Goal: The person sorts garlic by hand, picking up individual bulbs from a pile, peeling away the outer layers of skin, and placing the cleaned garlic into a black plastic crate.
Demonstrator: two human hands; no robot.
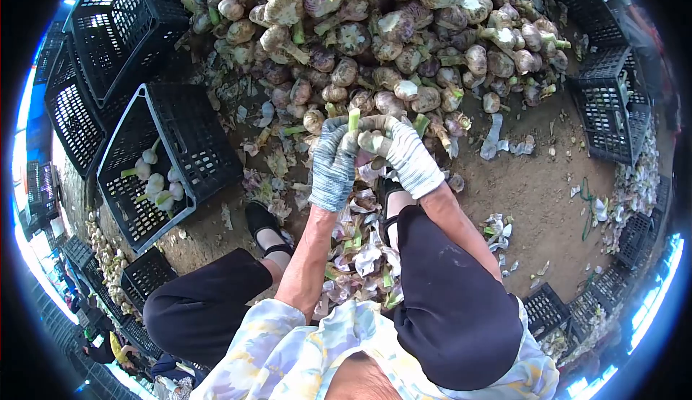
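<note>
While gloved, both hands, left (333, 163) and right (401, 152), grip one garlic bulb (355, 127) before the pile (389, 32), crate (189, 137) nearby.

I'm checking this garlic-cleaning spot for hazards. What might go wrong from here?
1. Both gloved hands, left hand and right hand, grip one garlic bulb by its stem; a hard pull might snap the stem.
2. Peeled skins are heaped around the shoes; they could be slippery underfoot.
3. The black crate with cleaned bulbs sits off to the left, so a tossed bulb might miss it.
</note>
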